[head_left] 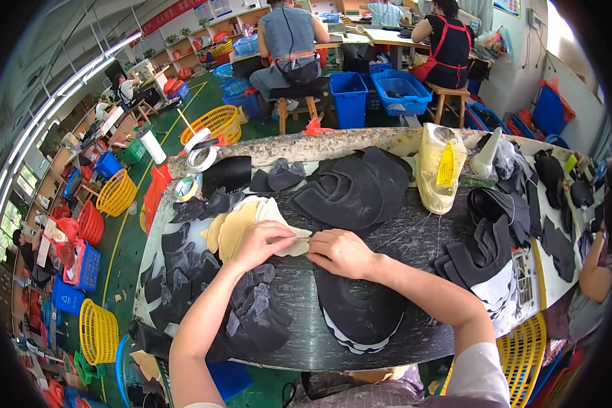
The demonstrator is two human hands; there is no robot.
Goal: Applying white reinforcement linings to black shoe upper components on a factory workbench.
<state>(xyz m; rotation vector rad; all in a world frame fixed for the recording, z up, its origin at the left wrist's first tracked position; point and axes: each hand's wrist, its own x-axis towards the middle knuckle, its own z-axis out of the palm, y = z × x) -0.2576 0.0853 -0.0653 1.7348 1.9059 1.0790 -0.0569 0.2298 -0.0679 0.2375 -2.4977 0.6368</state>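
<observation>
My left hand (260, 246) is closed, its fingertips pinched at the edge of a thin cream cut piece (296, 246). Facing it, my right hand (343, 253) is closed too, thumb and fingers pressed together at the tip of that piece; what lies between them is too small to make out. Under my left hand is a fanned stack of cream and tan pieces (232, 226). Below my right hand lies a stack of curved black pieces (360, 309) with white undersides. A larger pile of curved black pieces (360, 187) sits just beyond my hands.
Black scraps (255, 309) cover the worktable's left side. A yellowish container (439, 166) with a yellow label and a white cone-shaped bottle (486, 155) stand at the back right. More black pieces (479, 255) lie on the right. Tape rolls (187, 188) sit back left. Co-workers (290, 47) sit beyond.
</observation>
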